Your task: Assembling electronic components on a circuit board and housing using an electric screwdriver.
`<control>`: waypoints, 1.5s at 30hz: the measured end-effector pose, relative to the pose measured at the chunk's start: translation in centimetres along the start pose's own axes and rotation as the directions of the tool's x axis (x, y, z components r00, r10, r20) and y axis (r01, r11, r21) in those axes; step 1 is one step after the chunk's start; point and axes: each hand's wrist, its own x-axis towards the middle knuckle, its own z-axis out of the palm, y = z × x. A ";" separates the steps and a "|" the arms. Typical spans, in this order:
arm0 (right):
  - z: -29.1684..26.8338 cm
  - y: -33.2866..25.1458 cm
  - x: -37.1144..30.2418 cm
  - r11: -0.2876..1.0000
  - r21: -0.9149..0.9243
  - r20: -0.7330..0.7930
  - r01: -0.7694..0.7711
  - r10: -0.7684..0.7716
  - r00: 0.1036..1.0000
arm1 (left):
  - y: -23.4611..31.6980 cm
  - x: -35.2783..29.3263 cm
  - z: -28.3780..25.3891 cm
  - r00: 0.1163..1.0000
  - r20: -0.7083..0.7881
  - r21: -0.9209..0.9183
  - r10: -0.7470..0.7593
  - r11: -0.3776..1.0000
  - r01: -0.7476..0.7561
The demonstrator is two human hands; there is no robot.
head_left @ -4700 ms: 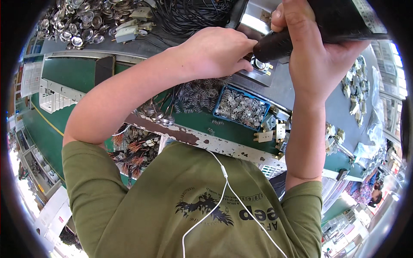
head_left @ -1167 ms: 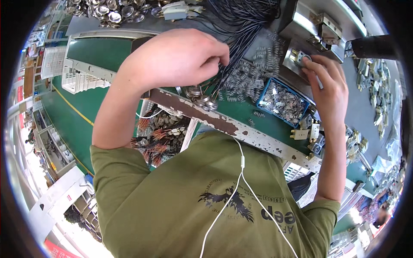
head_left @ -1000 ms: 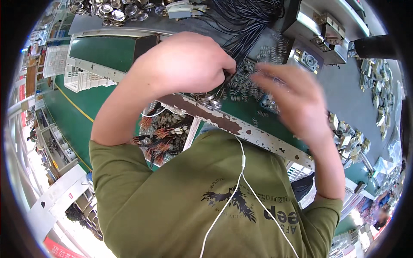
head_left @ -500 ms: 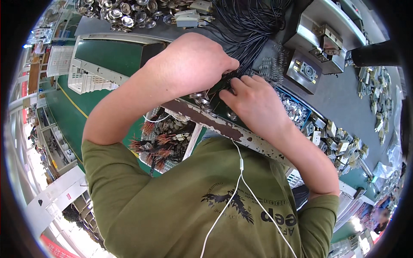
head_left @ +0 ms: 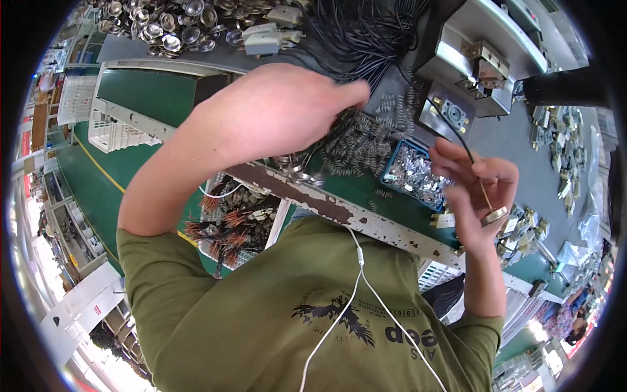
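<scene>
My right hand (head_left: pixel 471 189) is raised over the right side of the bench, its fingers curled around a black cable (head_left: pixel 461 136). From the cable's lower end, beside my palm, hangs a small round metal cup (head_left: pixel 494 216). Its upper part runs back toward the bundle of black cables (head_left: pixel 366 36). My left hand (head_left: pixel 287 108) reaches over a heap of small coil springs (head_left: pixel 359 144), near the bundle's lower end. Its fingers are blurred and partly hidden, so what they hold does not show. Several metal cups (head_left: pixel 297 171) lie under my left wrist.
A blue tray (head_left: pixel 400 189) of small metal parts sits between my hands and the worn bench edge (head_left: pixel 339 208). Behind my right hand stand a metal fixture block (head_left: pixel 448 114) and a press (head_left: pixel 483 62). Metal cups (head_left: pixel 171 26) are piled far left, plug parts (head_left: pixel 558 147) far right.
My right hand has moved right, away from the springs and my left hand, and turned palm up with the cable and cup in it. The springs and blue tray are now uncovered.
</scene>
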 end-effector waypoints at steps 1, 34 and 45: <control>0.4 -0.7 0.0 0.999 -0.045 -0.071 0.013 -0.016 0.997 | 0.5 0.5 -0.4 0.997 -0.073 -0.058 -0.011 0.998 0.007; -5.7 -1.9 -3.5 0.818 -0.510 -0.056 -0.266 0.276 0.959 | 4.9 11.7 3.2 0.827 -0.442 0.046 0.348 0.929 -0.367; -6.3 -4.0 -2.5 0.801 -0.548 -0.109 -0.240 0.216 0.970 | 6.0 8.5 3.1 0.798 -0.381 -0.089 0.466 0.841 -0.534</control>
